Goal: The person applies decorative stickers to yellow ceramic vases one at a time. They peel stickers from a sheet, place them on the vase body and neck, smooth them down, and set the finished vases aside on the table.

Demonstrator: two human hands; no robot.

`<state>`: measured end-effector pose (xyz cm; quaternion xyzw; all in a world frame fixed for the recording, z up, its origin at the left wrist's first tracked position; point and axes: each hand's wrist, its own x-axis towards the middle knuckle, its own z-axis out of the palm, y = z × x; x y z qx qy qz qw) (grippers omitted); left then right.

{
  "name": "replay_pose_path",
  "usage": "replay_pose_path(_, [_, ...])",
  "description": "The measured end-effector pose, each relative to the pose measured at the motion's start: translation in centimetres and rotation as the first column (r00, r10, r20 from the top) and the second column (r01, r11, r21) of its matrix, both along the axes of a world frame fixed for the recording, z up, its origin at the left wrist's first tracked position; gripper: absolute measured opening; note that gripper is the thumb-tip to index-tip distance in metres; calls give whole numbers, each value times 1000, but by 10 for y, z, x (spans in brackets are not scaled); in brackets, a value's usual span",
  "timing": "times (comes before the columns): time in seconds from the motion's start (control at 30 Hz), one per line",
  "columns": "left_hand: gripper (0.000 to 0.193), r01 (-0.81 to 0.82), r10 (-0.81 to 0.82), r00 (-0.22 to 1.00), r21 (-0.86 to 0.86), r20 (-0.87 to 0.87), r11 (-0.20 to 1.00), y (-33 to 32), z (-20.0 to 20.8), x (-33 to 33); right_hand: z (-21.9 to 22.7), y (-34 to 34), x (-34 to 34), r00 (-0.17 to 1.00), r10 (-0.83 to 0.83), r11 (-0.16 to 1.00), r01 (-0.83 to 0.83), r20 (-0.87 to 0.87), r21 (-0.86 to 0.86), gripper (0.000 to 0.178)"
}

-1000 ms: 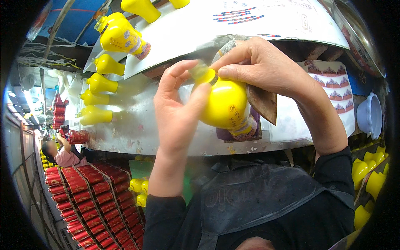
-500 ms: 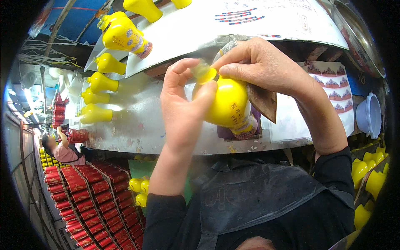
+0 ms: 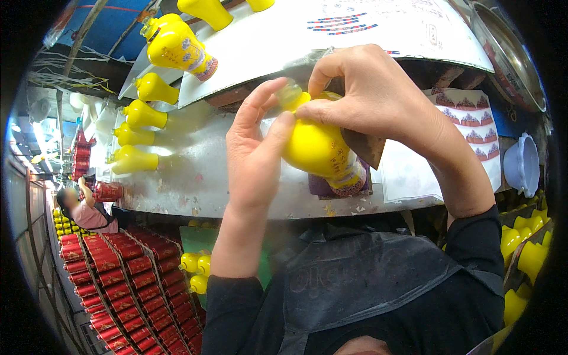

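A glossy yellow bottle point(image 3: 313, 148) with a clear glass neck lies tilted on a dark purple rest point(image 3: 322, 187) at the table's edge. Small printed characters and a patterned band show on its lower body. My left hand point(image 3: 257, 151) is closed about the neck end, thumb at the collar and fingers curled beyond it. From the right, my right hand point(image 3: 373, 97) presses thumb and bent fingers on the bottle's shoulder, close to the neck. Whether a thin decal is under those fingertips cannot be made out. A brown flat piece point(image 3: 368, 151) juts out beneath the right hand.
Several plain yellow bottles point(image 3: 135, 135) lie along the left side, with a decorated bottle point(image 3: 182, 48) beyond. Decal strips point(image 3: 340, 25) lie on a white board; a patterned decal sheet point(image 3: 473, 136) is at right, beside a pale basin point(image 3: 522, 165). Red boxes point(image 3: 127, 278) and a co-worker point(image 3: 89, 207) are left.
The bottle has turned a little, its printed characters shifting right. My right thumb and fingers have moved left toward the neck, and my left thumb has slid up to the collar.
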<state>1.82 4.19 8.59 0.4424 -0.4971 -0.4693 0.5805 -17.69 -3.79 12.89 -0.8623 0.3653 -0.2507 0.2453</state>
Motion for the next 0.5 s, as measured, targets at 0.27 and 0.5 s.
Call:
replay_pose_path(0.27, [40,-30,36,997,-74,74,997,2,-2,-1,13,-12,0,992,120,990,-117,-28,78,25])
replay_pose_path(0.5, [36,-34,43,993,-87,111,996,5,0,-1,7,-9,-3,995,99,980,-99,9,170,23])
